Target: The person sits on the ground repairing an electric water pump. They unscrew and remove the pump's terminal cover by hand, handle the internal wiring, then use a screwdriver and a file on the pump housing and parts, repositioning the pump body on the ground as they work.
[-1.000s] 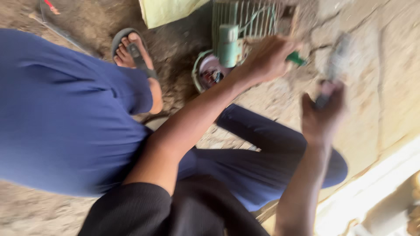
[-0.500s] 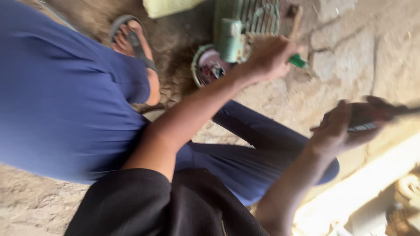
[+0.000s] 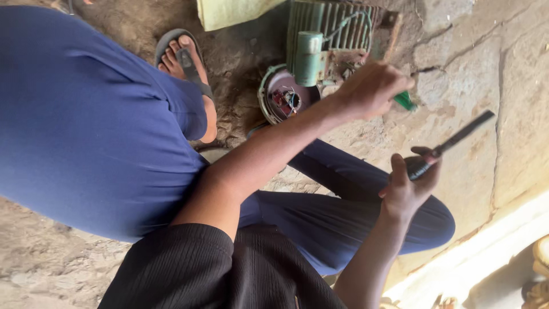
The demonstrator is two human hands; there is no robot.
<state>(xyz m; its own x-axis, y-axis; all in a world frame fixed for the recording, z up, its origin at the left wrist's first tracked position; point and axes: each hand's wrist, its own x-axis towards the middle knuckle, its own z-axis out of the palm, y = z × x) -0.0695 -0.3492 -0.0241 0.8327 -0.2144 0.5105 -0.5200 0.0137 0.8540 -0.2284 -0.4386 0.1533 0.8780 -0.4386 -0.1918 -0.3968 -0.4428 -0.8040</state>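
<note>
Since half a second ago, the right hand [image 3: 407, 189] has been drawn nearer and lower, and the dark tool [image 3: 446, 146] it holds has been tilted so its flat blade slants up to the right; the left hand [image 3: 369, 88] has stayed at the motor.

Left hand: fingers curled together and clamped on a green-handled tool [image 3: 405, 101]; only the glossy green plastic end is seen past the knuckles, the working tip being hidden; the hand is held against the right near side of the green motor [image 3: 329, 43].

Right hand: fingers wrapped shut round the rounded dark grip of the dark tool, thumb raised beside it; the shaft is thin, flat and matt, and is held in the air above the stone floor [image 3: 514, 86], well apart from the motor.

Motor: ribbed green metal casing, worn and dusty, with a smooth pale green cylinder [image 3: 309, 57] mounted on it; it lies at the far middle of the scene; a round open end [image 3: 283, 97] with a pale rim faces the camera, with coloured wires seen inside.

Surroundings: cracked, rough stone slabs at right; packed dirt at far left; blue cloth trousers [image 3: 86, 126] across the left; a foot in a grey sandal [image 3: 189, 63] left of the motor; a pale yellow cloth [image 3: 229, 11] at the far edge.
</note>
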